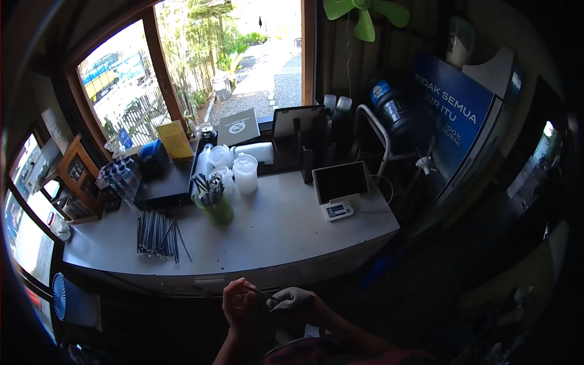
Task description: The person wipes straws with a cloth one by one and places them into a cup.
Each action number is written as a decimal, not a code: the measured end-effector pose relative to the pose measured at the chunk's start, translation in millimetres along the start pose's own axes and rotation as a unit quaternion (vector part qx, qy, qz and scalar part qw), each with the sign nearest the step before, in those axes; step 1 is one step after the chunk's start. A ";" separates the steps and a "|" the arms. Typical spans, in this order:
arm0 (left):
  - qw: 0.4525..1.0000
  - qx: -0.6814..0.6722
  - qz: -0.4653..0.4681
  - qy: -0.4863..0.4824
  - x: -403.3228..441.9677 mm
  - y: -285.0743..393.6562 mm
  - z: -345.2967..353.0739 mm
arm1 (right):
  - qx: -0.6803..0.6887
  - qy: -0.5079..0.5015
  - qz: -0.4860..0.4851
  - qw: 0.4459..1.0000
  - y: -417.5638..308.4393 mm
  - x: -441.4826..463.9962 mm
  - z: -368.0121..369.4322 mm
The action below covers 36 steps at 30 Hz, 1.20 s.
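Below the counter's front edge, my left hand (239, 302) has its fingers closed on one end of a thin dark stick (261, 292), perhaps a straw. The stick's other end reaches a grey cloth (291, 299), which my right hand (314, 309) grips; the folds hide that end. On the counter lies a bundle of similar thin, dark sticks (155, 234), a few splayed out at its right side. A green cup (219, 213) holds more slender items upright, too dark to identify.
The pale counter (274, 243) carries plastic cups (245, 175), a tablet (340, 182) with a small card reader (337, 210), a black box (161, 185), and water bottles (123, 177). To the right are a large water jug (395, 109) and a blue fridge (450, 115).
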<state>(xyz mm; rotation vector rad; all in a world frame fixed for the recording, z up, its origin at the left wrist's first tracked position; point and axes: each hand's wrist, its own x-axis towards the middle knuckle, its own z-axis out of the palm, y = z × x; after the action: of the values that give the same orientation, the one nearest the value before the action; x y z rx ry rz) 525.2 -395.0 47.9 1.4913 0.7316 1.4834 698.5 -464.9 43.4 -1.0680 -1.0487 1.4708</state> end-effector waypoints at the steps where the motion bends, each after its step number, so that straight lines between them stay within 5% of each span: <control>1: 0.998 -0.026 -0.043 -0.040 -4.0 3.8 15.7 | -0.015 -0.003 0.033 0.999 -4.9 -6.3 -17.1; 4: 0.995 -0.006 -0.076 -0.059 -11.1 1.6 62.9 | 0.019 -0.053 0.096 0.994 7.5 -18.3 -70.1; 10: 0.987 -0.038 -0.117 -0.103 -18.4 -8.8 188.6 | -0.107 -0.047 -0.002 0.993 -17.4 -65.6 -179.2; 11: 0.975 -0.042 -0.180 -0.120 -21.9 -4.6 207.9 | -0.093 -0.043 -0.026 0.994 -9.5 -73.0 -199.3; 14: 0.951 0.092 -0.122 -0.268 -37.0 -31.1 258.1 | -0.020 -0.021 -0.057 0.998 -10.5 -95.8 -243.5; 17: 0.960 0.116 -0.112 -0.229 -45.9 -38.2 280.4 | 0.054 -0.049 0.116 0.991 -43.5 -97.5 -268.5; 20: 0.989 0.026 -0.079 -0.120 -36.5 -34.9 292.7 | 0.033 -0.119 0.172 0.977 -58.1 -93.3 -285.0; 23: 0.995 -0.042 -0.078 -0.053 -19.2 -11.2 306.1 | -0.023 -0.073 0.191 0.979 -77.4 -104.9 -282.7; 26: 0.995 0.008 -0.071 -0.073 -19.0 -11.2 309.2 | -0.017 -0.142 0.188 0.972 -86.6 -94.7 -293.0; 29: 0.972 0.102 -0.164 -0.135 -38.7 -18.4 308.3 | 0.012 -0.133 0.061 0.989 -80.1 -87.5 -295.5; 32: 0.984 0.022 -0.171 -0.051 -46.3 -6.6 310.9 | -0.040 -0.159 -0.005 0.986 -59.2 -71.2 -291.8; 36: 0.994 0.096 -0.024 0.052 -22.6 1.9 274.4 | -0.015 -0.204 0.197 0.959 -72.4 -59.3 -272.6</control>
<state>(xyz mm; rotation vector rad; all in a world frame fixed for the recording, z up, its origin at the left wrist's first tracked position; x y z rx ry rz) 790.8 -464.6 67.8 1.5337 0.9904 1.4972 985.3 -490.5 55.4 -1.0596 -1.1885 2.0672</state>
